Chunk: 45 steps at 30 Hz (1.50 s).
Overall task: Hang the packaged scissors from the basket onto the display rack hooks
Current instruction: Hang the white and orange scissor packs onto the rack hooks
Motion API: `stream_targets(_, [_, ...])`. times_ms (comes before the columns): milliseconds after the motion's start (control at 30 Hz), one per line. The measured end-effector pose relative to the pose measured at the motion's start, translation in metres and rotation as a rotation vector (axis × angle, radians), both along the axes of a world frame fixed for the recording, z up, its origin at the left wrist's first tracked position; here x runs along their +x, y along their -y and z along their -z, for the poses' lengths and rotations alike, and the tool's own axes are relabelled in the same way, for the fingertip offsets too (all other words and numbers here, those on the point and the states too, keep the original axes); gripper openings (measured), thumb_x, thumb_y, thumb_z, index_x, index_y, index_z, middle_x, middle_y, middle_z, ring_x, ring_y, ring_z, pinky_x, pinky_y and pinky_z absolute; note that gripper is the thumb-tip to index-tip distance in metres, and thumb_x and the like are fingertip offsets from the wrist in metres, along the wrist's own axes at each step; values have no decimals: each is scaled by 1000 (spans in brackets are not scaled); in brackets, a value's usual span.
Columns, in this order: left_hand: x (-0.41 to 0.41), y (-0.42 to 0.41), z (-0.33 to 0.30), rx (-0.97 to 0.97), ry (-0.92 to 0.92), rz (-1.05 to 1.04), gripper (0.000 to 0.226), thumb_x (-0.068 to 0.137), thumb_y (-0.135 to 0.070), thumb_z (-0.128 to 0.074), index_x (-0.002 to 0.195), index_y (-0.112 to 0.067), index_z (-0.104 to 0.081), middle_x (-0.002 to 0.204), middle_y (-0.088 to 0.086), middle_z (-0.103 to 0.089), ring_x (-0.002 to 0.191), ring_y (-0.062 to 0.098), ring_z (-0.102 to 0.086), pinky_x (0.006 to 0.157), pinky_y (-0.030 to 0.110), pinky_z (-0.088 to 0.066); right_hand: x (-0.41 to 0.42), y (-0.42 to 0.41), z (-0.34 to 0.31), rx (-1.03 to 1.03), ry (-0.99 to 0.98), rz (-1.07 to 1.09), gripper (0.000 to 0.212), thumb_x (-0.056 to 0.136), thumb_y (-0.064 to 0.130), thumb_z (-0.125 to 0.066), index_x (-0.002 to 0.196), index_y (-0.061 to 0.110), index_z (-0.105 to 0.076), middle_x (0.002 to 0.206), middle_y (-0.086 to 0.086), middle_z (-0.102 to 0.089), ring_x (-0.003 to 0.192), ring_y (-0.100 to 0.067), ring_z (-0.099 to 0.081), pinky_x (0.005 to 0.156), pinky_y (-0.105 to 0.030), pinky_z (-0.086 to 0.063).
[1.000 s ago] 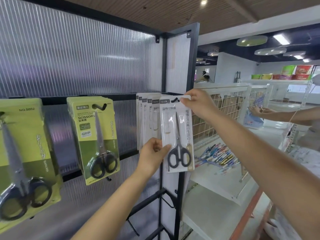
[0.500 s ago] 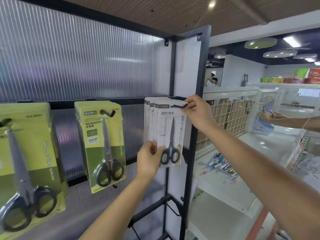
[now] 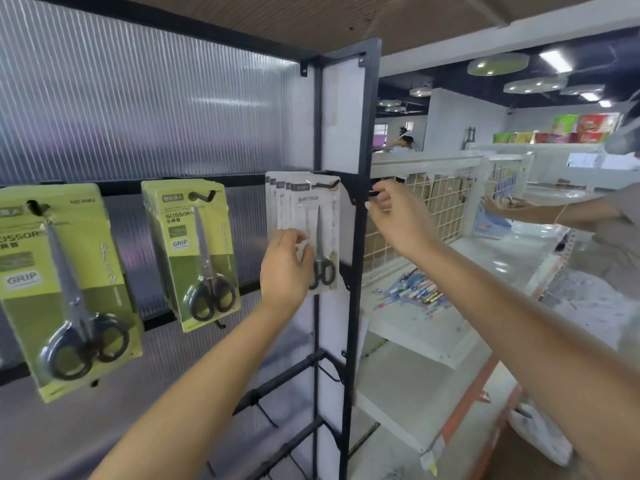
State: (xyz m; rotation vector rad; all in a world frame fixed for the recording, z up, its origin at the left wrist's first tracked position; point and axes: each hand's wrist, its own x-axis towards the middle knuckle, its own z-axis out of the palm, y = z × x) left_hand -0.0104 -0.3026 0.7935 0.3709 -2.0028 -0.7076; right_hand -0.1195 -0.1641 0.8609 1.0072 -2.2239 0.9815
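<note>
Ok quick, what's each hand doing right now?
Left hand: touching the front white scissors pack on its hook.
Right hand: open, holding nothing.

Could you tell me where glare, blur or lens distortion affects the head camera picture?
Head view: ceiling lights streak glare across the ribbed translucent back panel; the wide-angle lens bows the black metal rack post and stretches the green scissors pack at the left edge; print on the white scissors pack is too soft to read; the left hand and right hand look fairly sharp.
</note>
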Motion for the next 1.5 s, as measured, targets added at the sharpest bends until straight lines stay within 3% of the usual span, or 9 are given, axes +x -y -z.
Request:
stream_targets(167, [1, -56, -2, -46, 105, 121, 32, 97, -19, -49, 122, 0, -54, 120, 15, -58, 107, 27, -56, 87, 29, -40, 27, -65, 28, 44, 21, 48, 38, 97, 26, -48, 130, 8, -50, 124, -9, -59, 113, -22, -56, 93, -33, -44])
stream_targets(300, [-6, -108, 46, -73, 259, 233, 34, 97, -21, -49, 123, 0, -55, 122, 17, -58, 112, 31, -53, 91, 31, -37, 37, -120, 91, 108, 137, 155, 39, 95, 22, -50, 130, 4, -51, 125, -17, -57, 112, -31, -56, 94, -39, -43])
stream_targets(567, [6, -199, 229, -76, 758, 515, 41, 97, -25, -48, 134, -5, -48, 137, 12, -50, 127, 25, -44, 101, 25, -27, 79, -226, 288, 265, 566, 384, 40, 95, 23, -47, 132, 7, -47, 128, -15, -53, 113, -34, -53, 92, -39, -41])
stream_targets(733, [33, -227, 347, -41, 1097, 695, 30, 99, -27, -43, 122, -11, -54, 121, 6, -57, 99, 17, -53, 74, 18, -34, 136, -271, 432, 309, 917, 514, 39, 99, 26, -43, 135, 10, -46, 133, -6, -51, 120, -23, -50, 97, -33, -41])
stream_targets(867, [62, -226, 439, 20, 1358, 699, 30, 99, -27, -43, 119, -8, -54, 113, 5, -58, 101, 20, -57, 84, 27, -45, 190, -283, 536, 308, 1171, 592, 14, 97, 29, -43, 108, 25, -51, 100, 5, -57, 85, -11, -55, 70, -30, -44])
stream_targets(1033, [86, -212, 555, 0, 1572, 701, 33, 99, -25, -43, 125, -8, -52, 126, 6, -55, 113, 20, -52, 89, 27, -40, 249, -280, 644, 332, 1438, 671, 22, 98, 25, -42, 116, 19, -53, 112, 1, -57, 90, -14, -57, 70, -29, -47])
stream_targets(1200, [90, -203, 668, -49, 1662, 715, 30, 98, -24, -46, 120, -7, -54, 120, 6, -56, 112, 22, -51, 89, 34, -43, 272, -268, 741, 279, 1584, 683, 23, 97, 24, -44, 117, 19, -54, 112, 1, -57, 92, -14, -54, 79, -32, -48])
stream_targets(1400, [63, -205, 791, -142, 1671, 704, 21, 96, -25, -49, 104, -7, -57, 104, 9, -56, 99, 25, -54, 78, 35, -45, 238, -248, 862, 318, 1605, 636, 43, 99, 27, -42, 140, 12, -38, 137, -6, -46, 119, -21, -50, 92, -31, -41])
stream_targets(1500, [48, -208, 846, -233, 1661, 722, 29, 97, -27, -47, 113, -5, -55, 116, 10, -53, 110, 25, -48, 87, 33, -42, 210, -240, 919, 322, 1567, 593, 46, 100, 27, -42, 142, 11, -34, 141, -8, -42, 125, -22, -45, 95, -33, -40])
